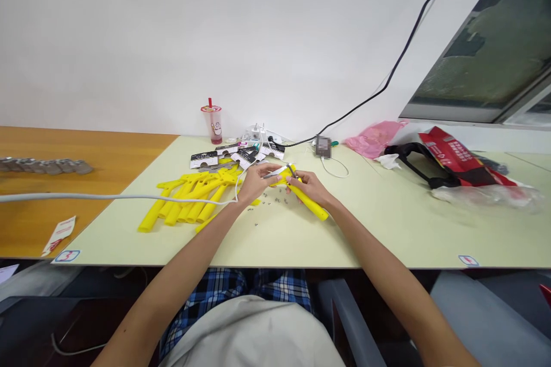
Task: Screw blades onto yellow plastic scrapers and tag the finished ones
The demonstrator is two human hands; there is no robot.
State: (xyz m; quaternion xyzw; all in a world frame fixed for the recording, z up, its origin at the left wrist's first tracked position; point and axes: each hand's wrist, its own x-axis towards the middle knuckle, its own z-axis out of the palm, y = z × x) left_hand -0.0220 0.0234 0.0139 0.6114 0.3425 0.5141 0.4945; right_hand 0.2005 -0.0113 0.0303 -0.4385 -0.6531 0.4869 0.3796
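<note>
Over the middle of the table, both hands are closed on a yellow plastic handle (313, 206) with grey metal pieces at its upper end. My left hand (256, 182) pinches that upper end, where a flat metal piece shows. My right hand (312, 186) grips the part just above the tube-like lower end, beside a dark curved metal piece. Fingers hide how these pieces join. Small metal bits (275, 200), too small to name, lie scattered below. Several similar yellow handles (189, 198) are heaped left of my left hand.
Black-and-white cards (204, 159) lie behind the heap, near a lidded cup (215, 126). A white cable (129, 196) crosses from the left. A small device (322, 147) stands by the wall. A red package (467, 155) and pink bag (373, 139) lie right; metal parts (51, 166) far left.
</note>
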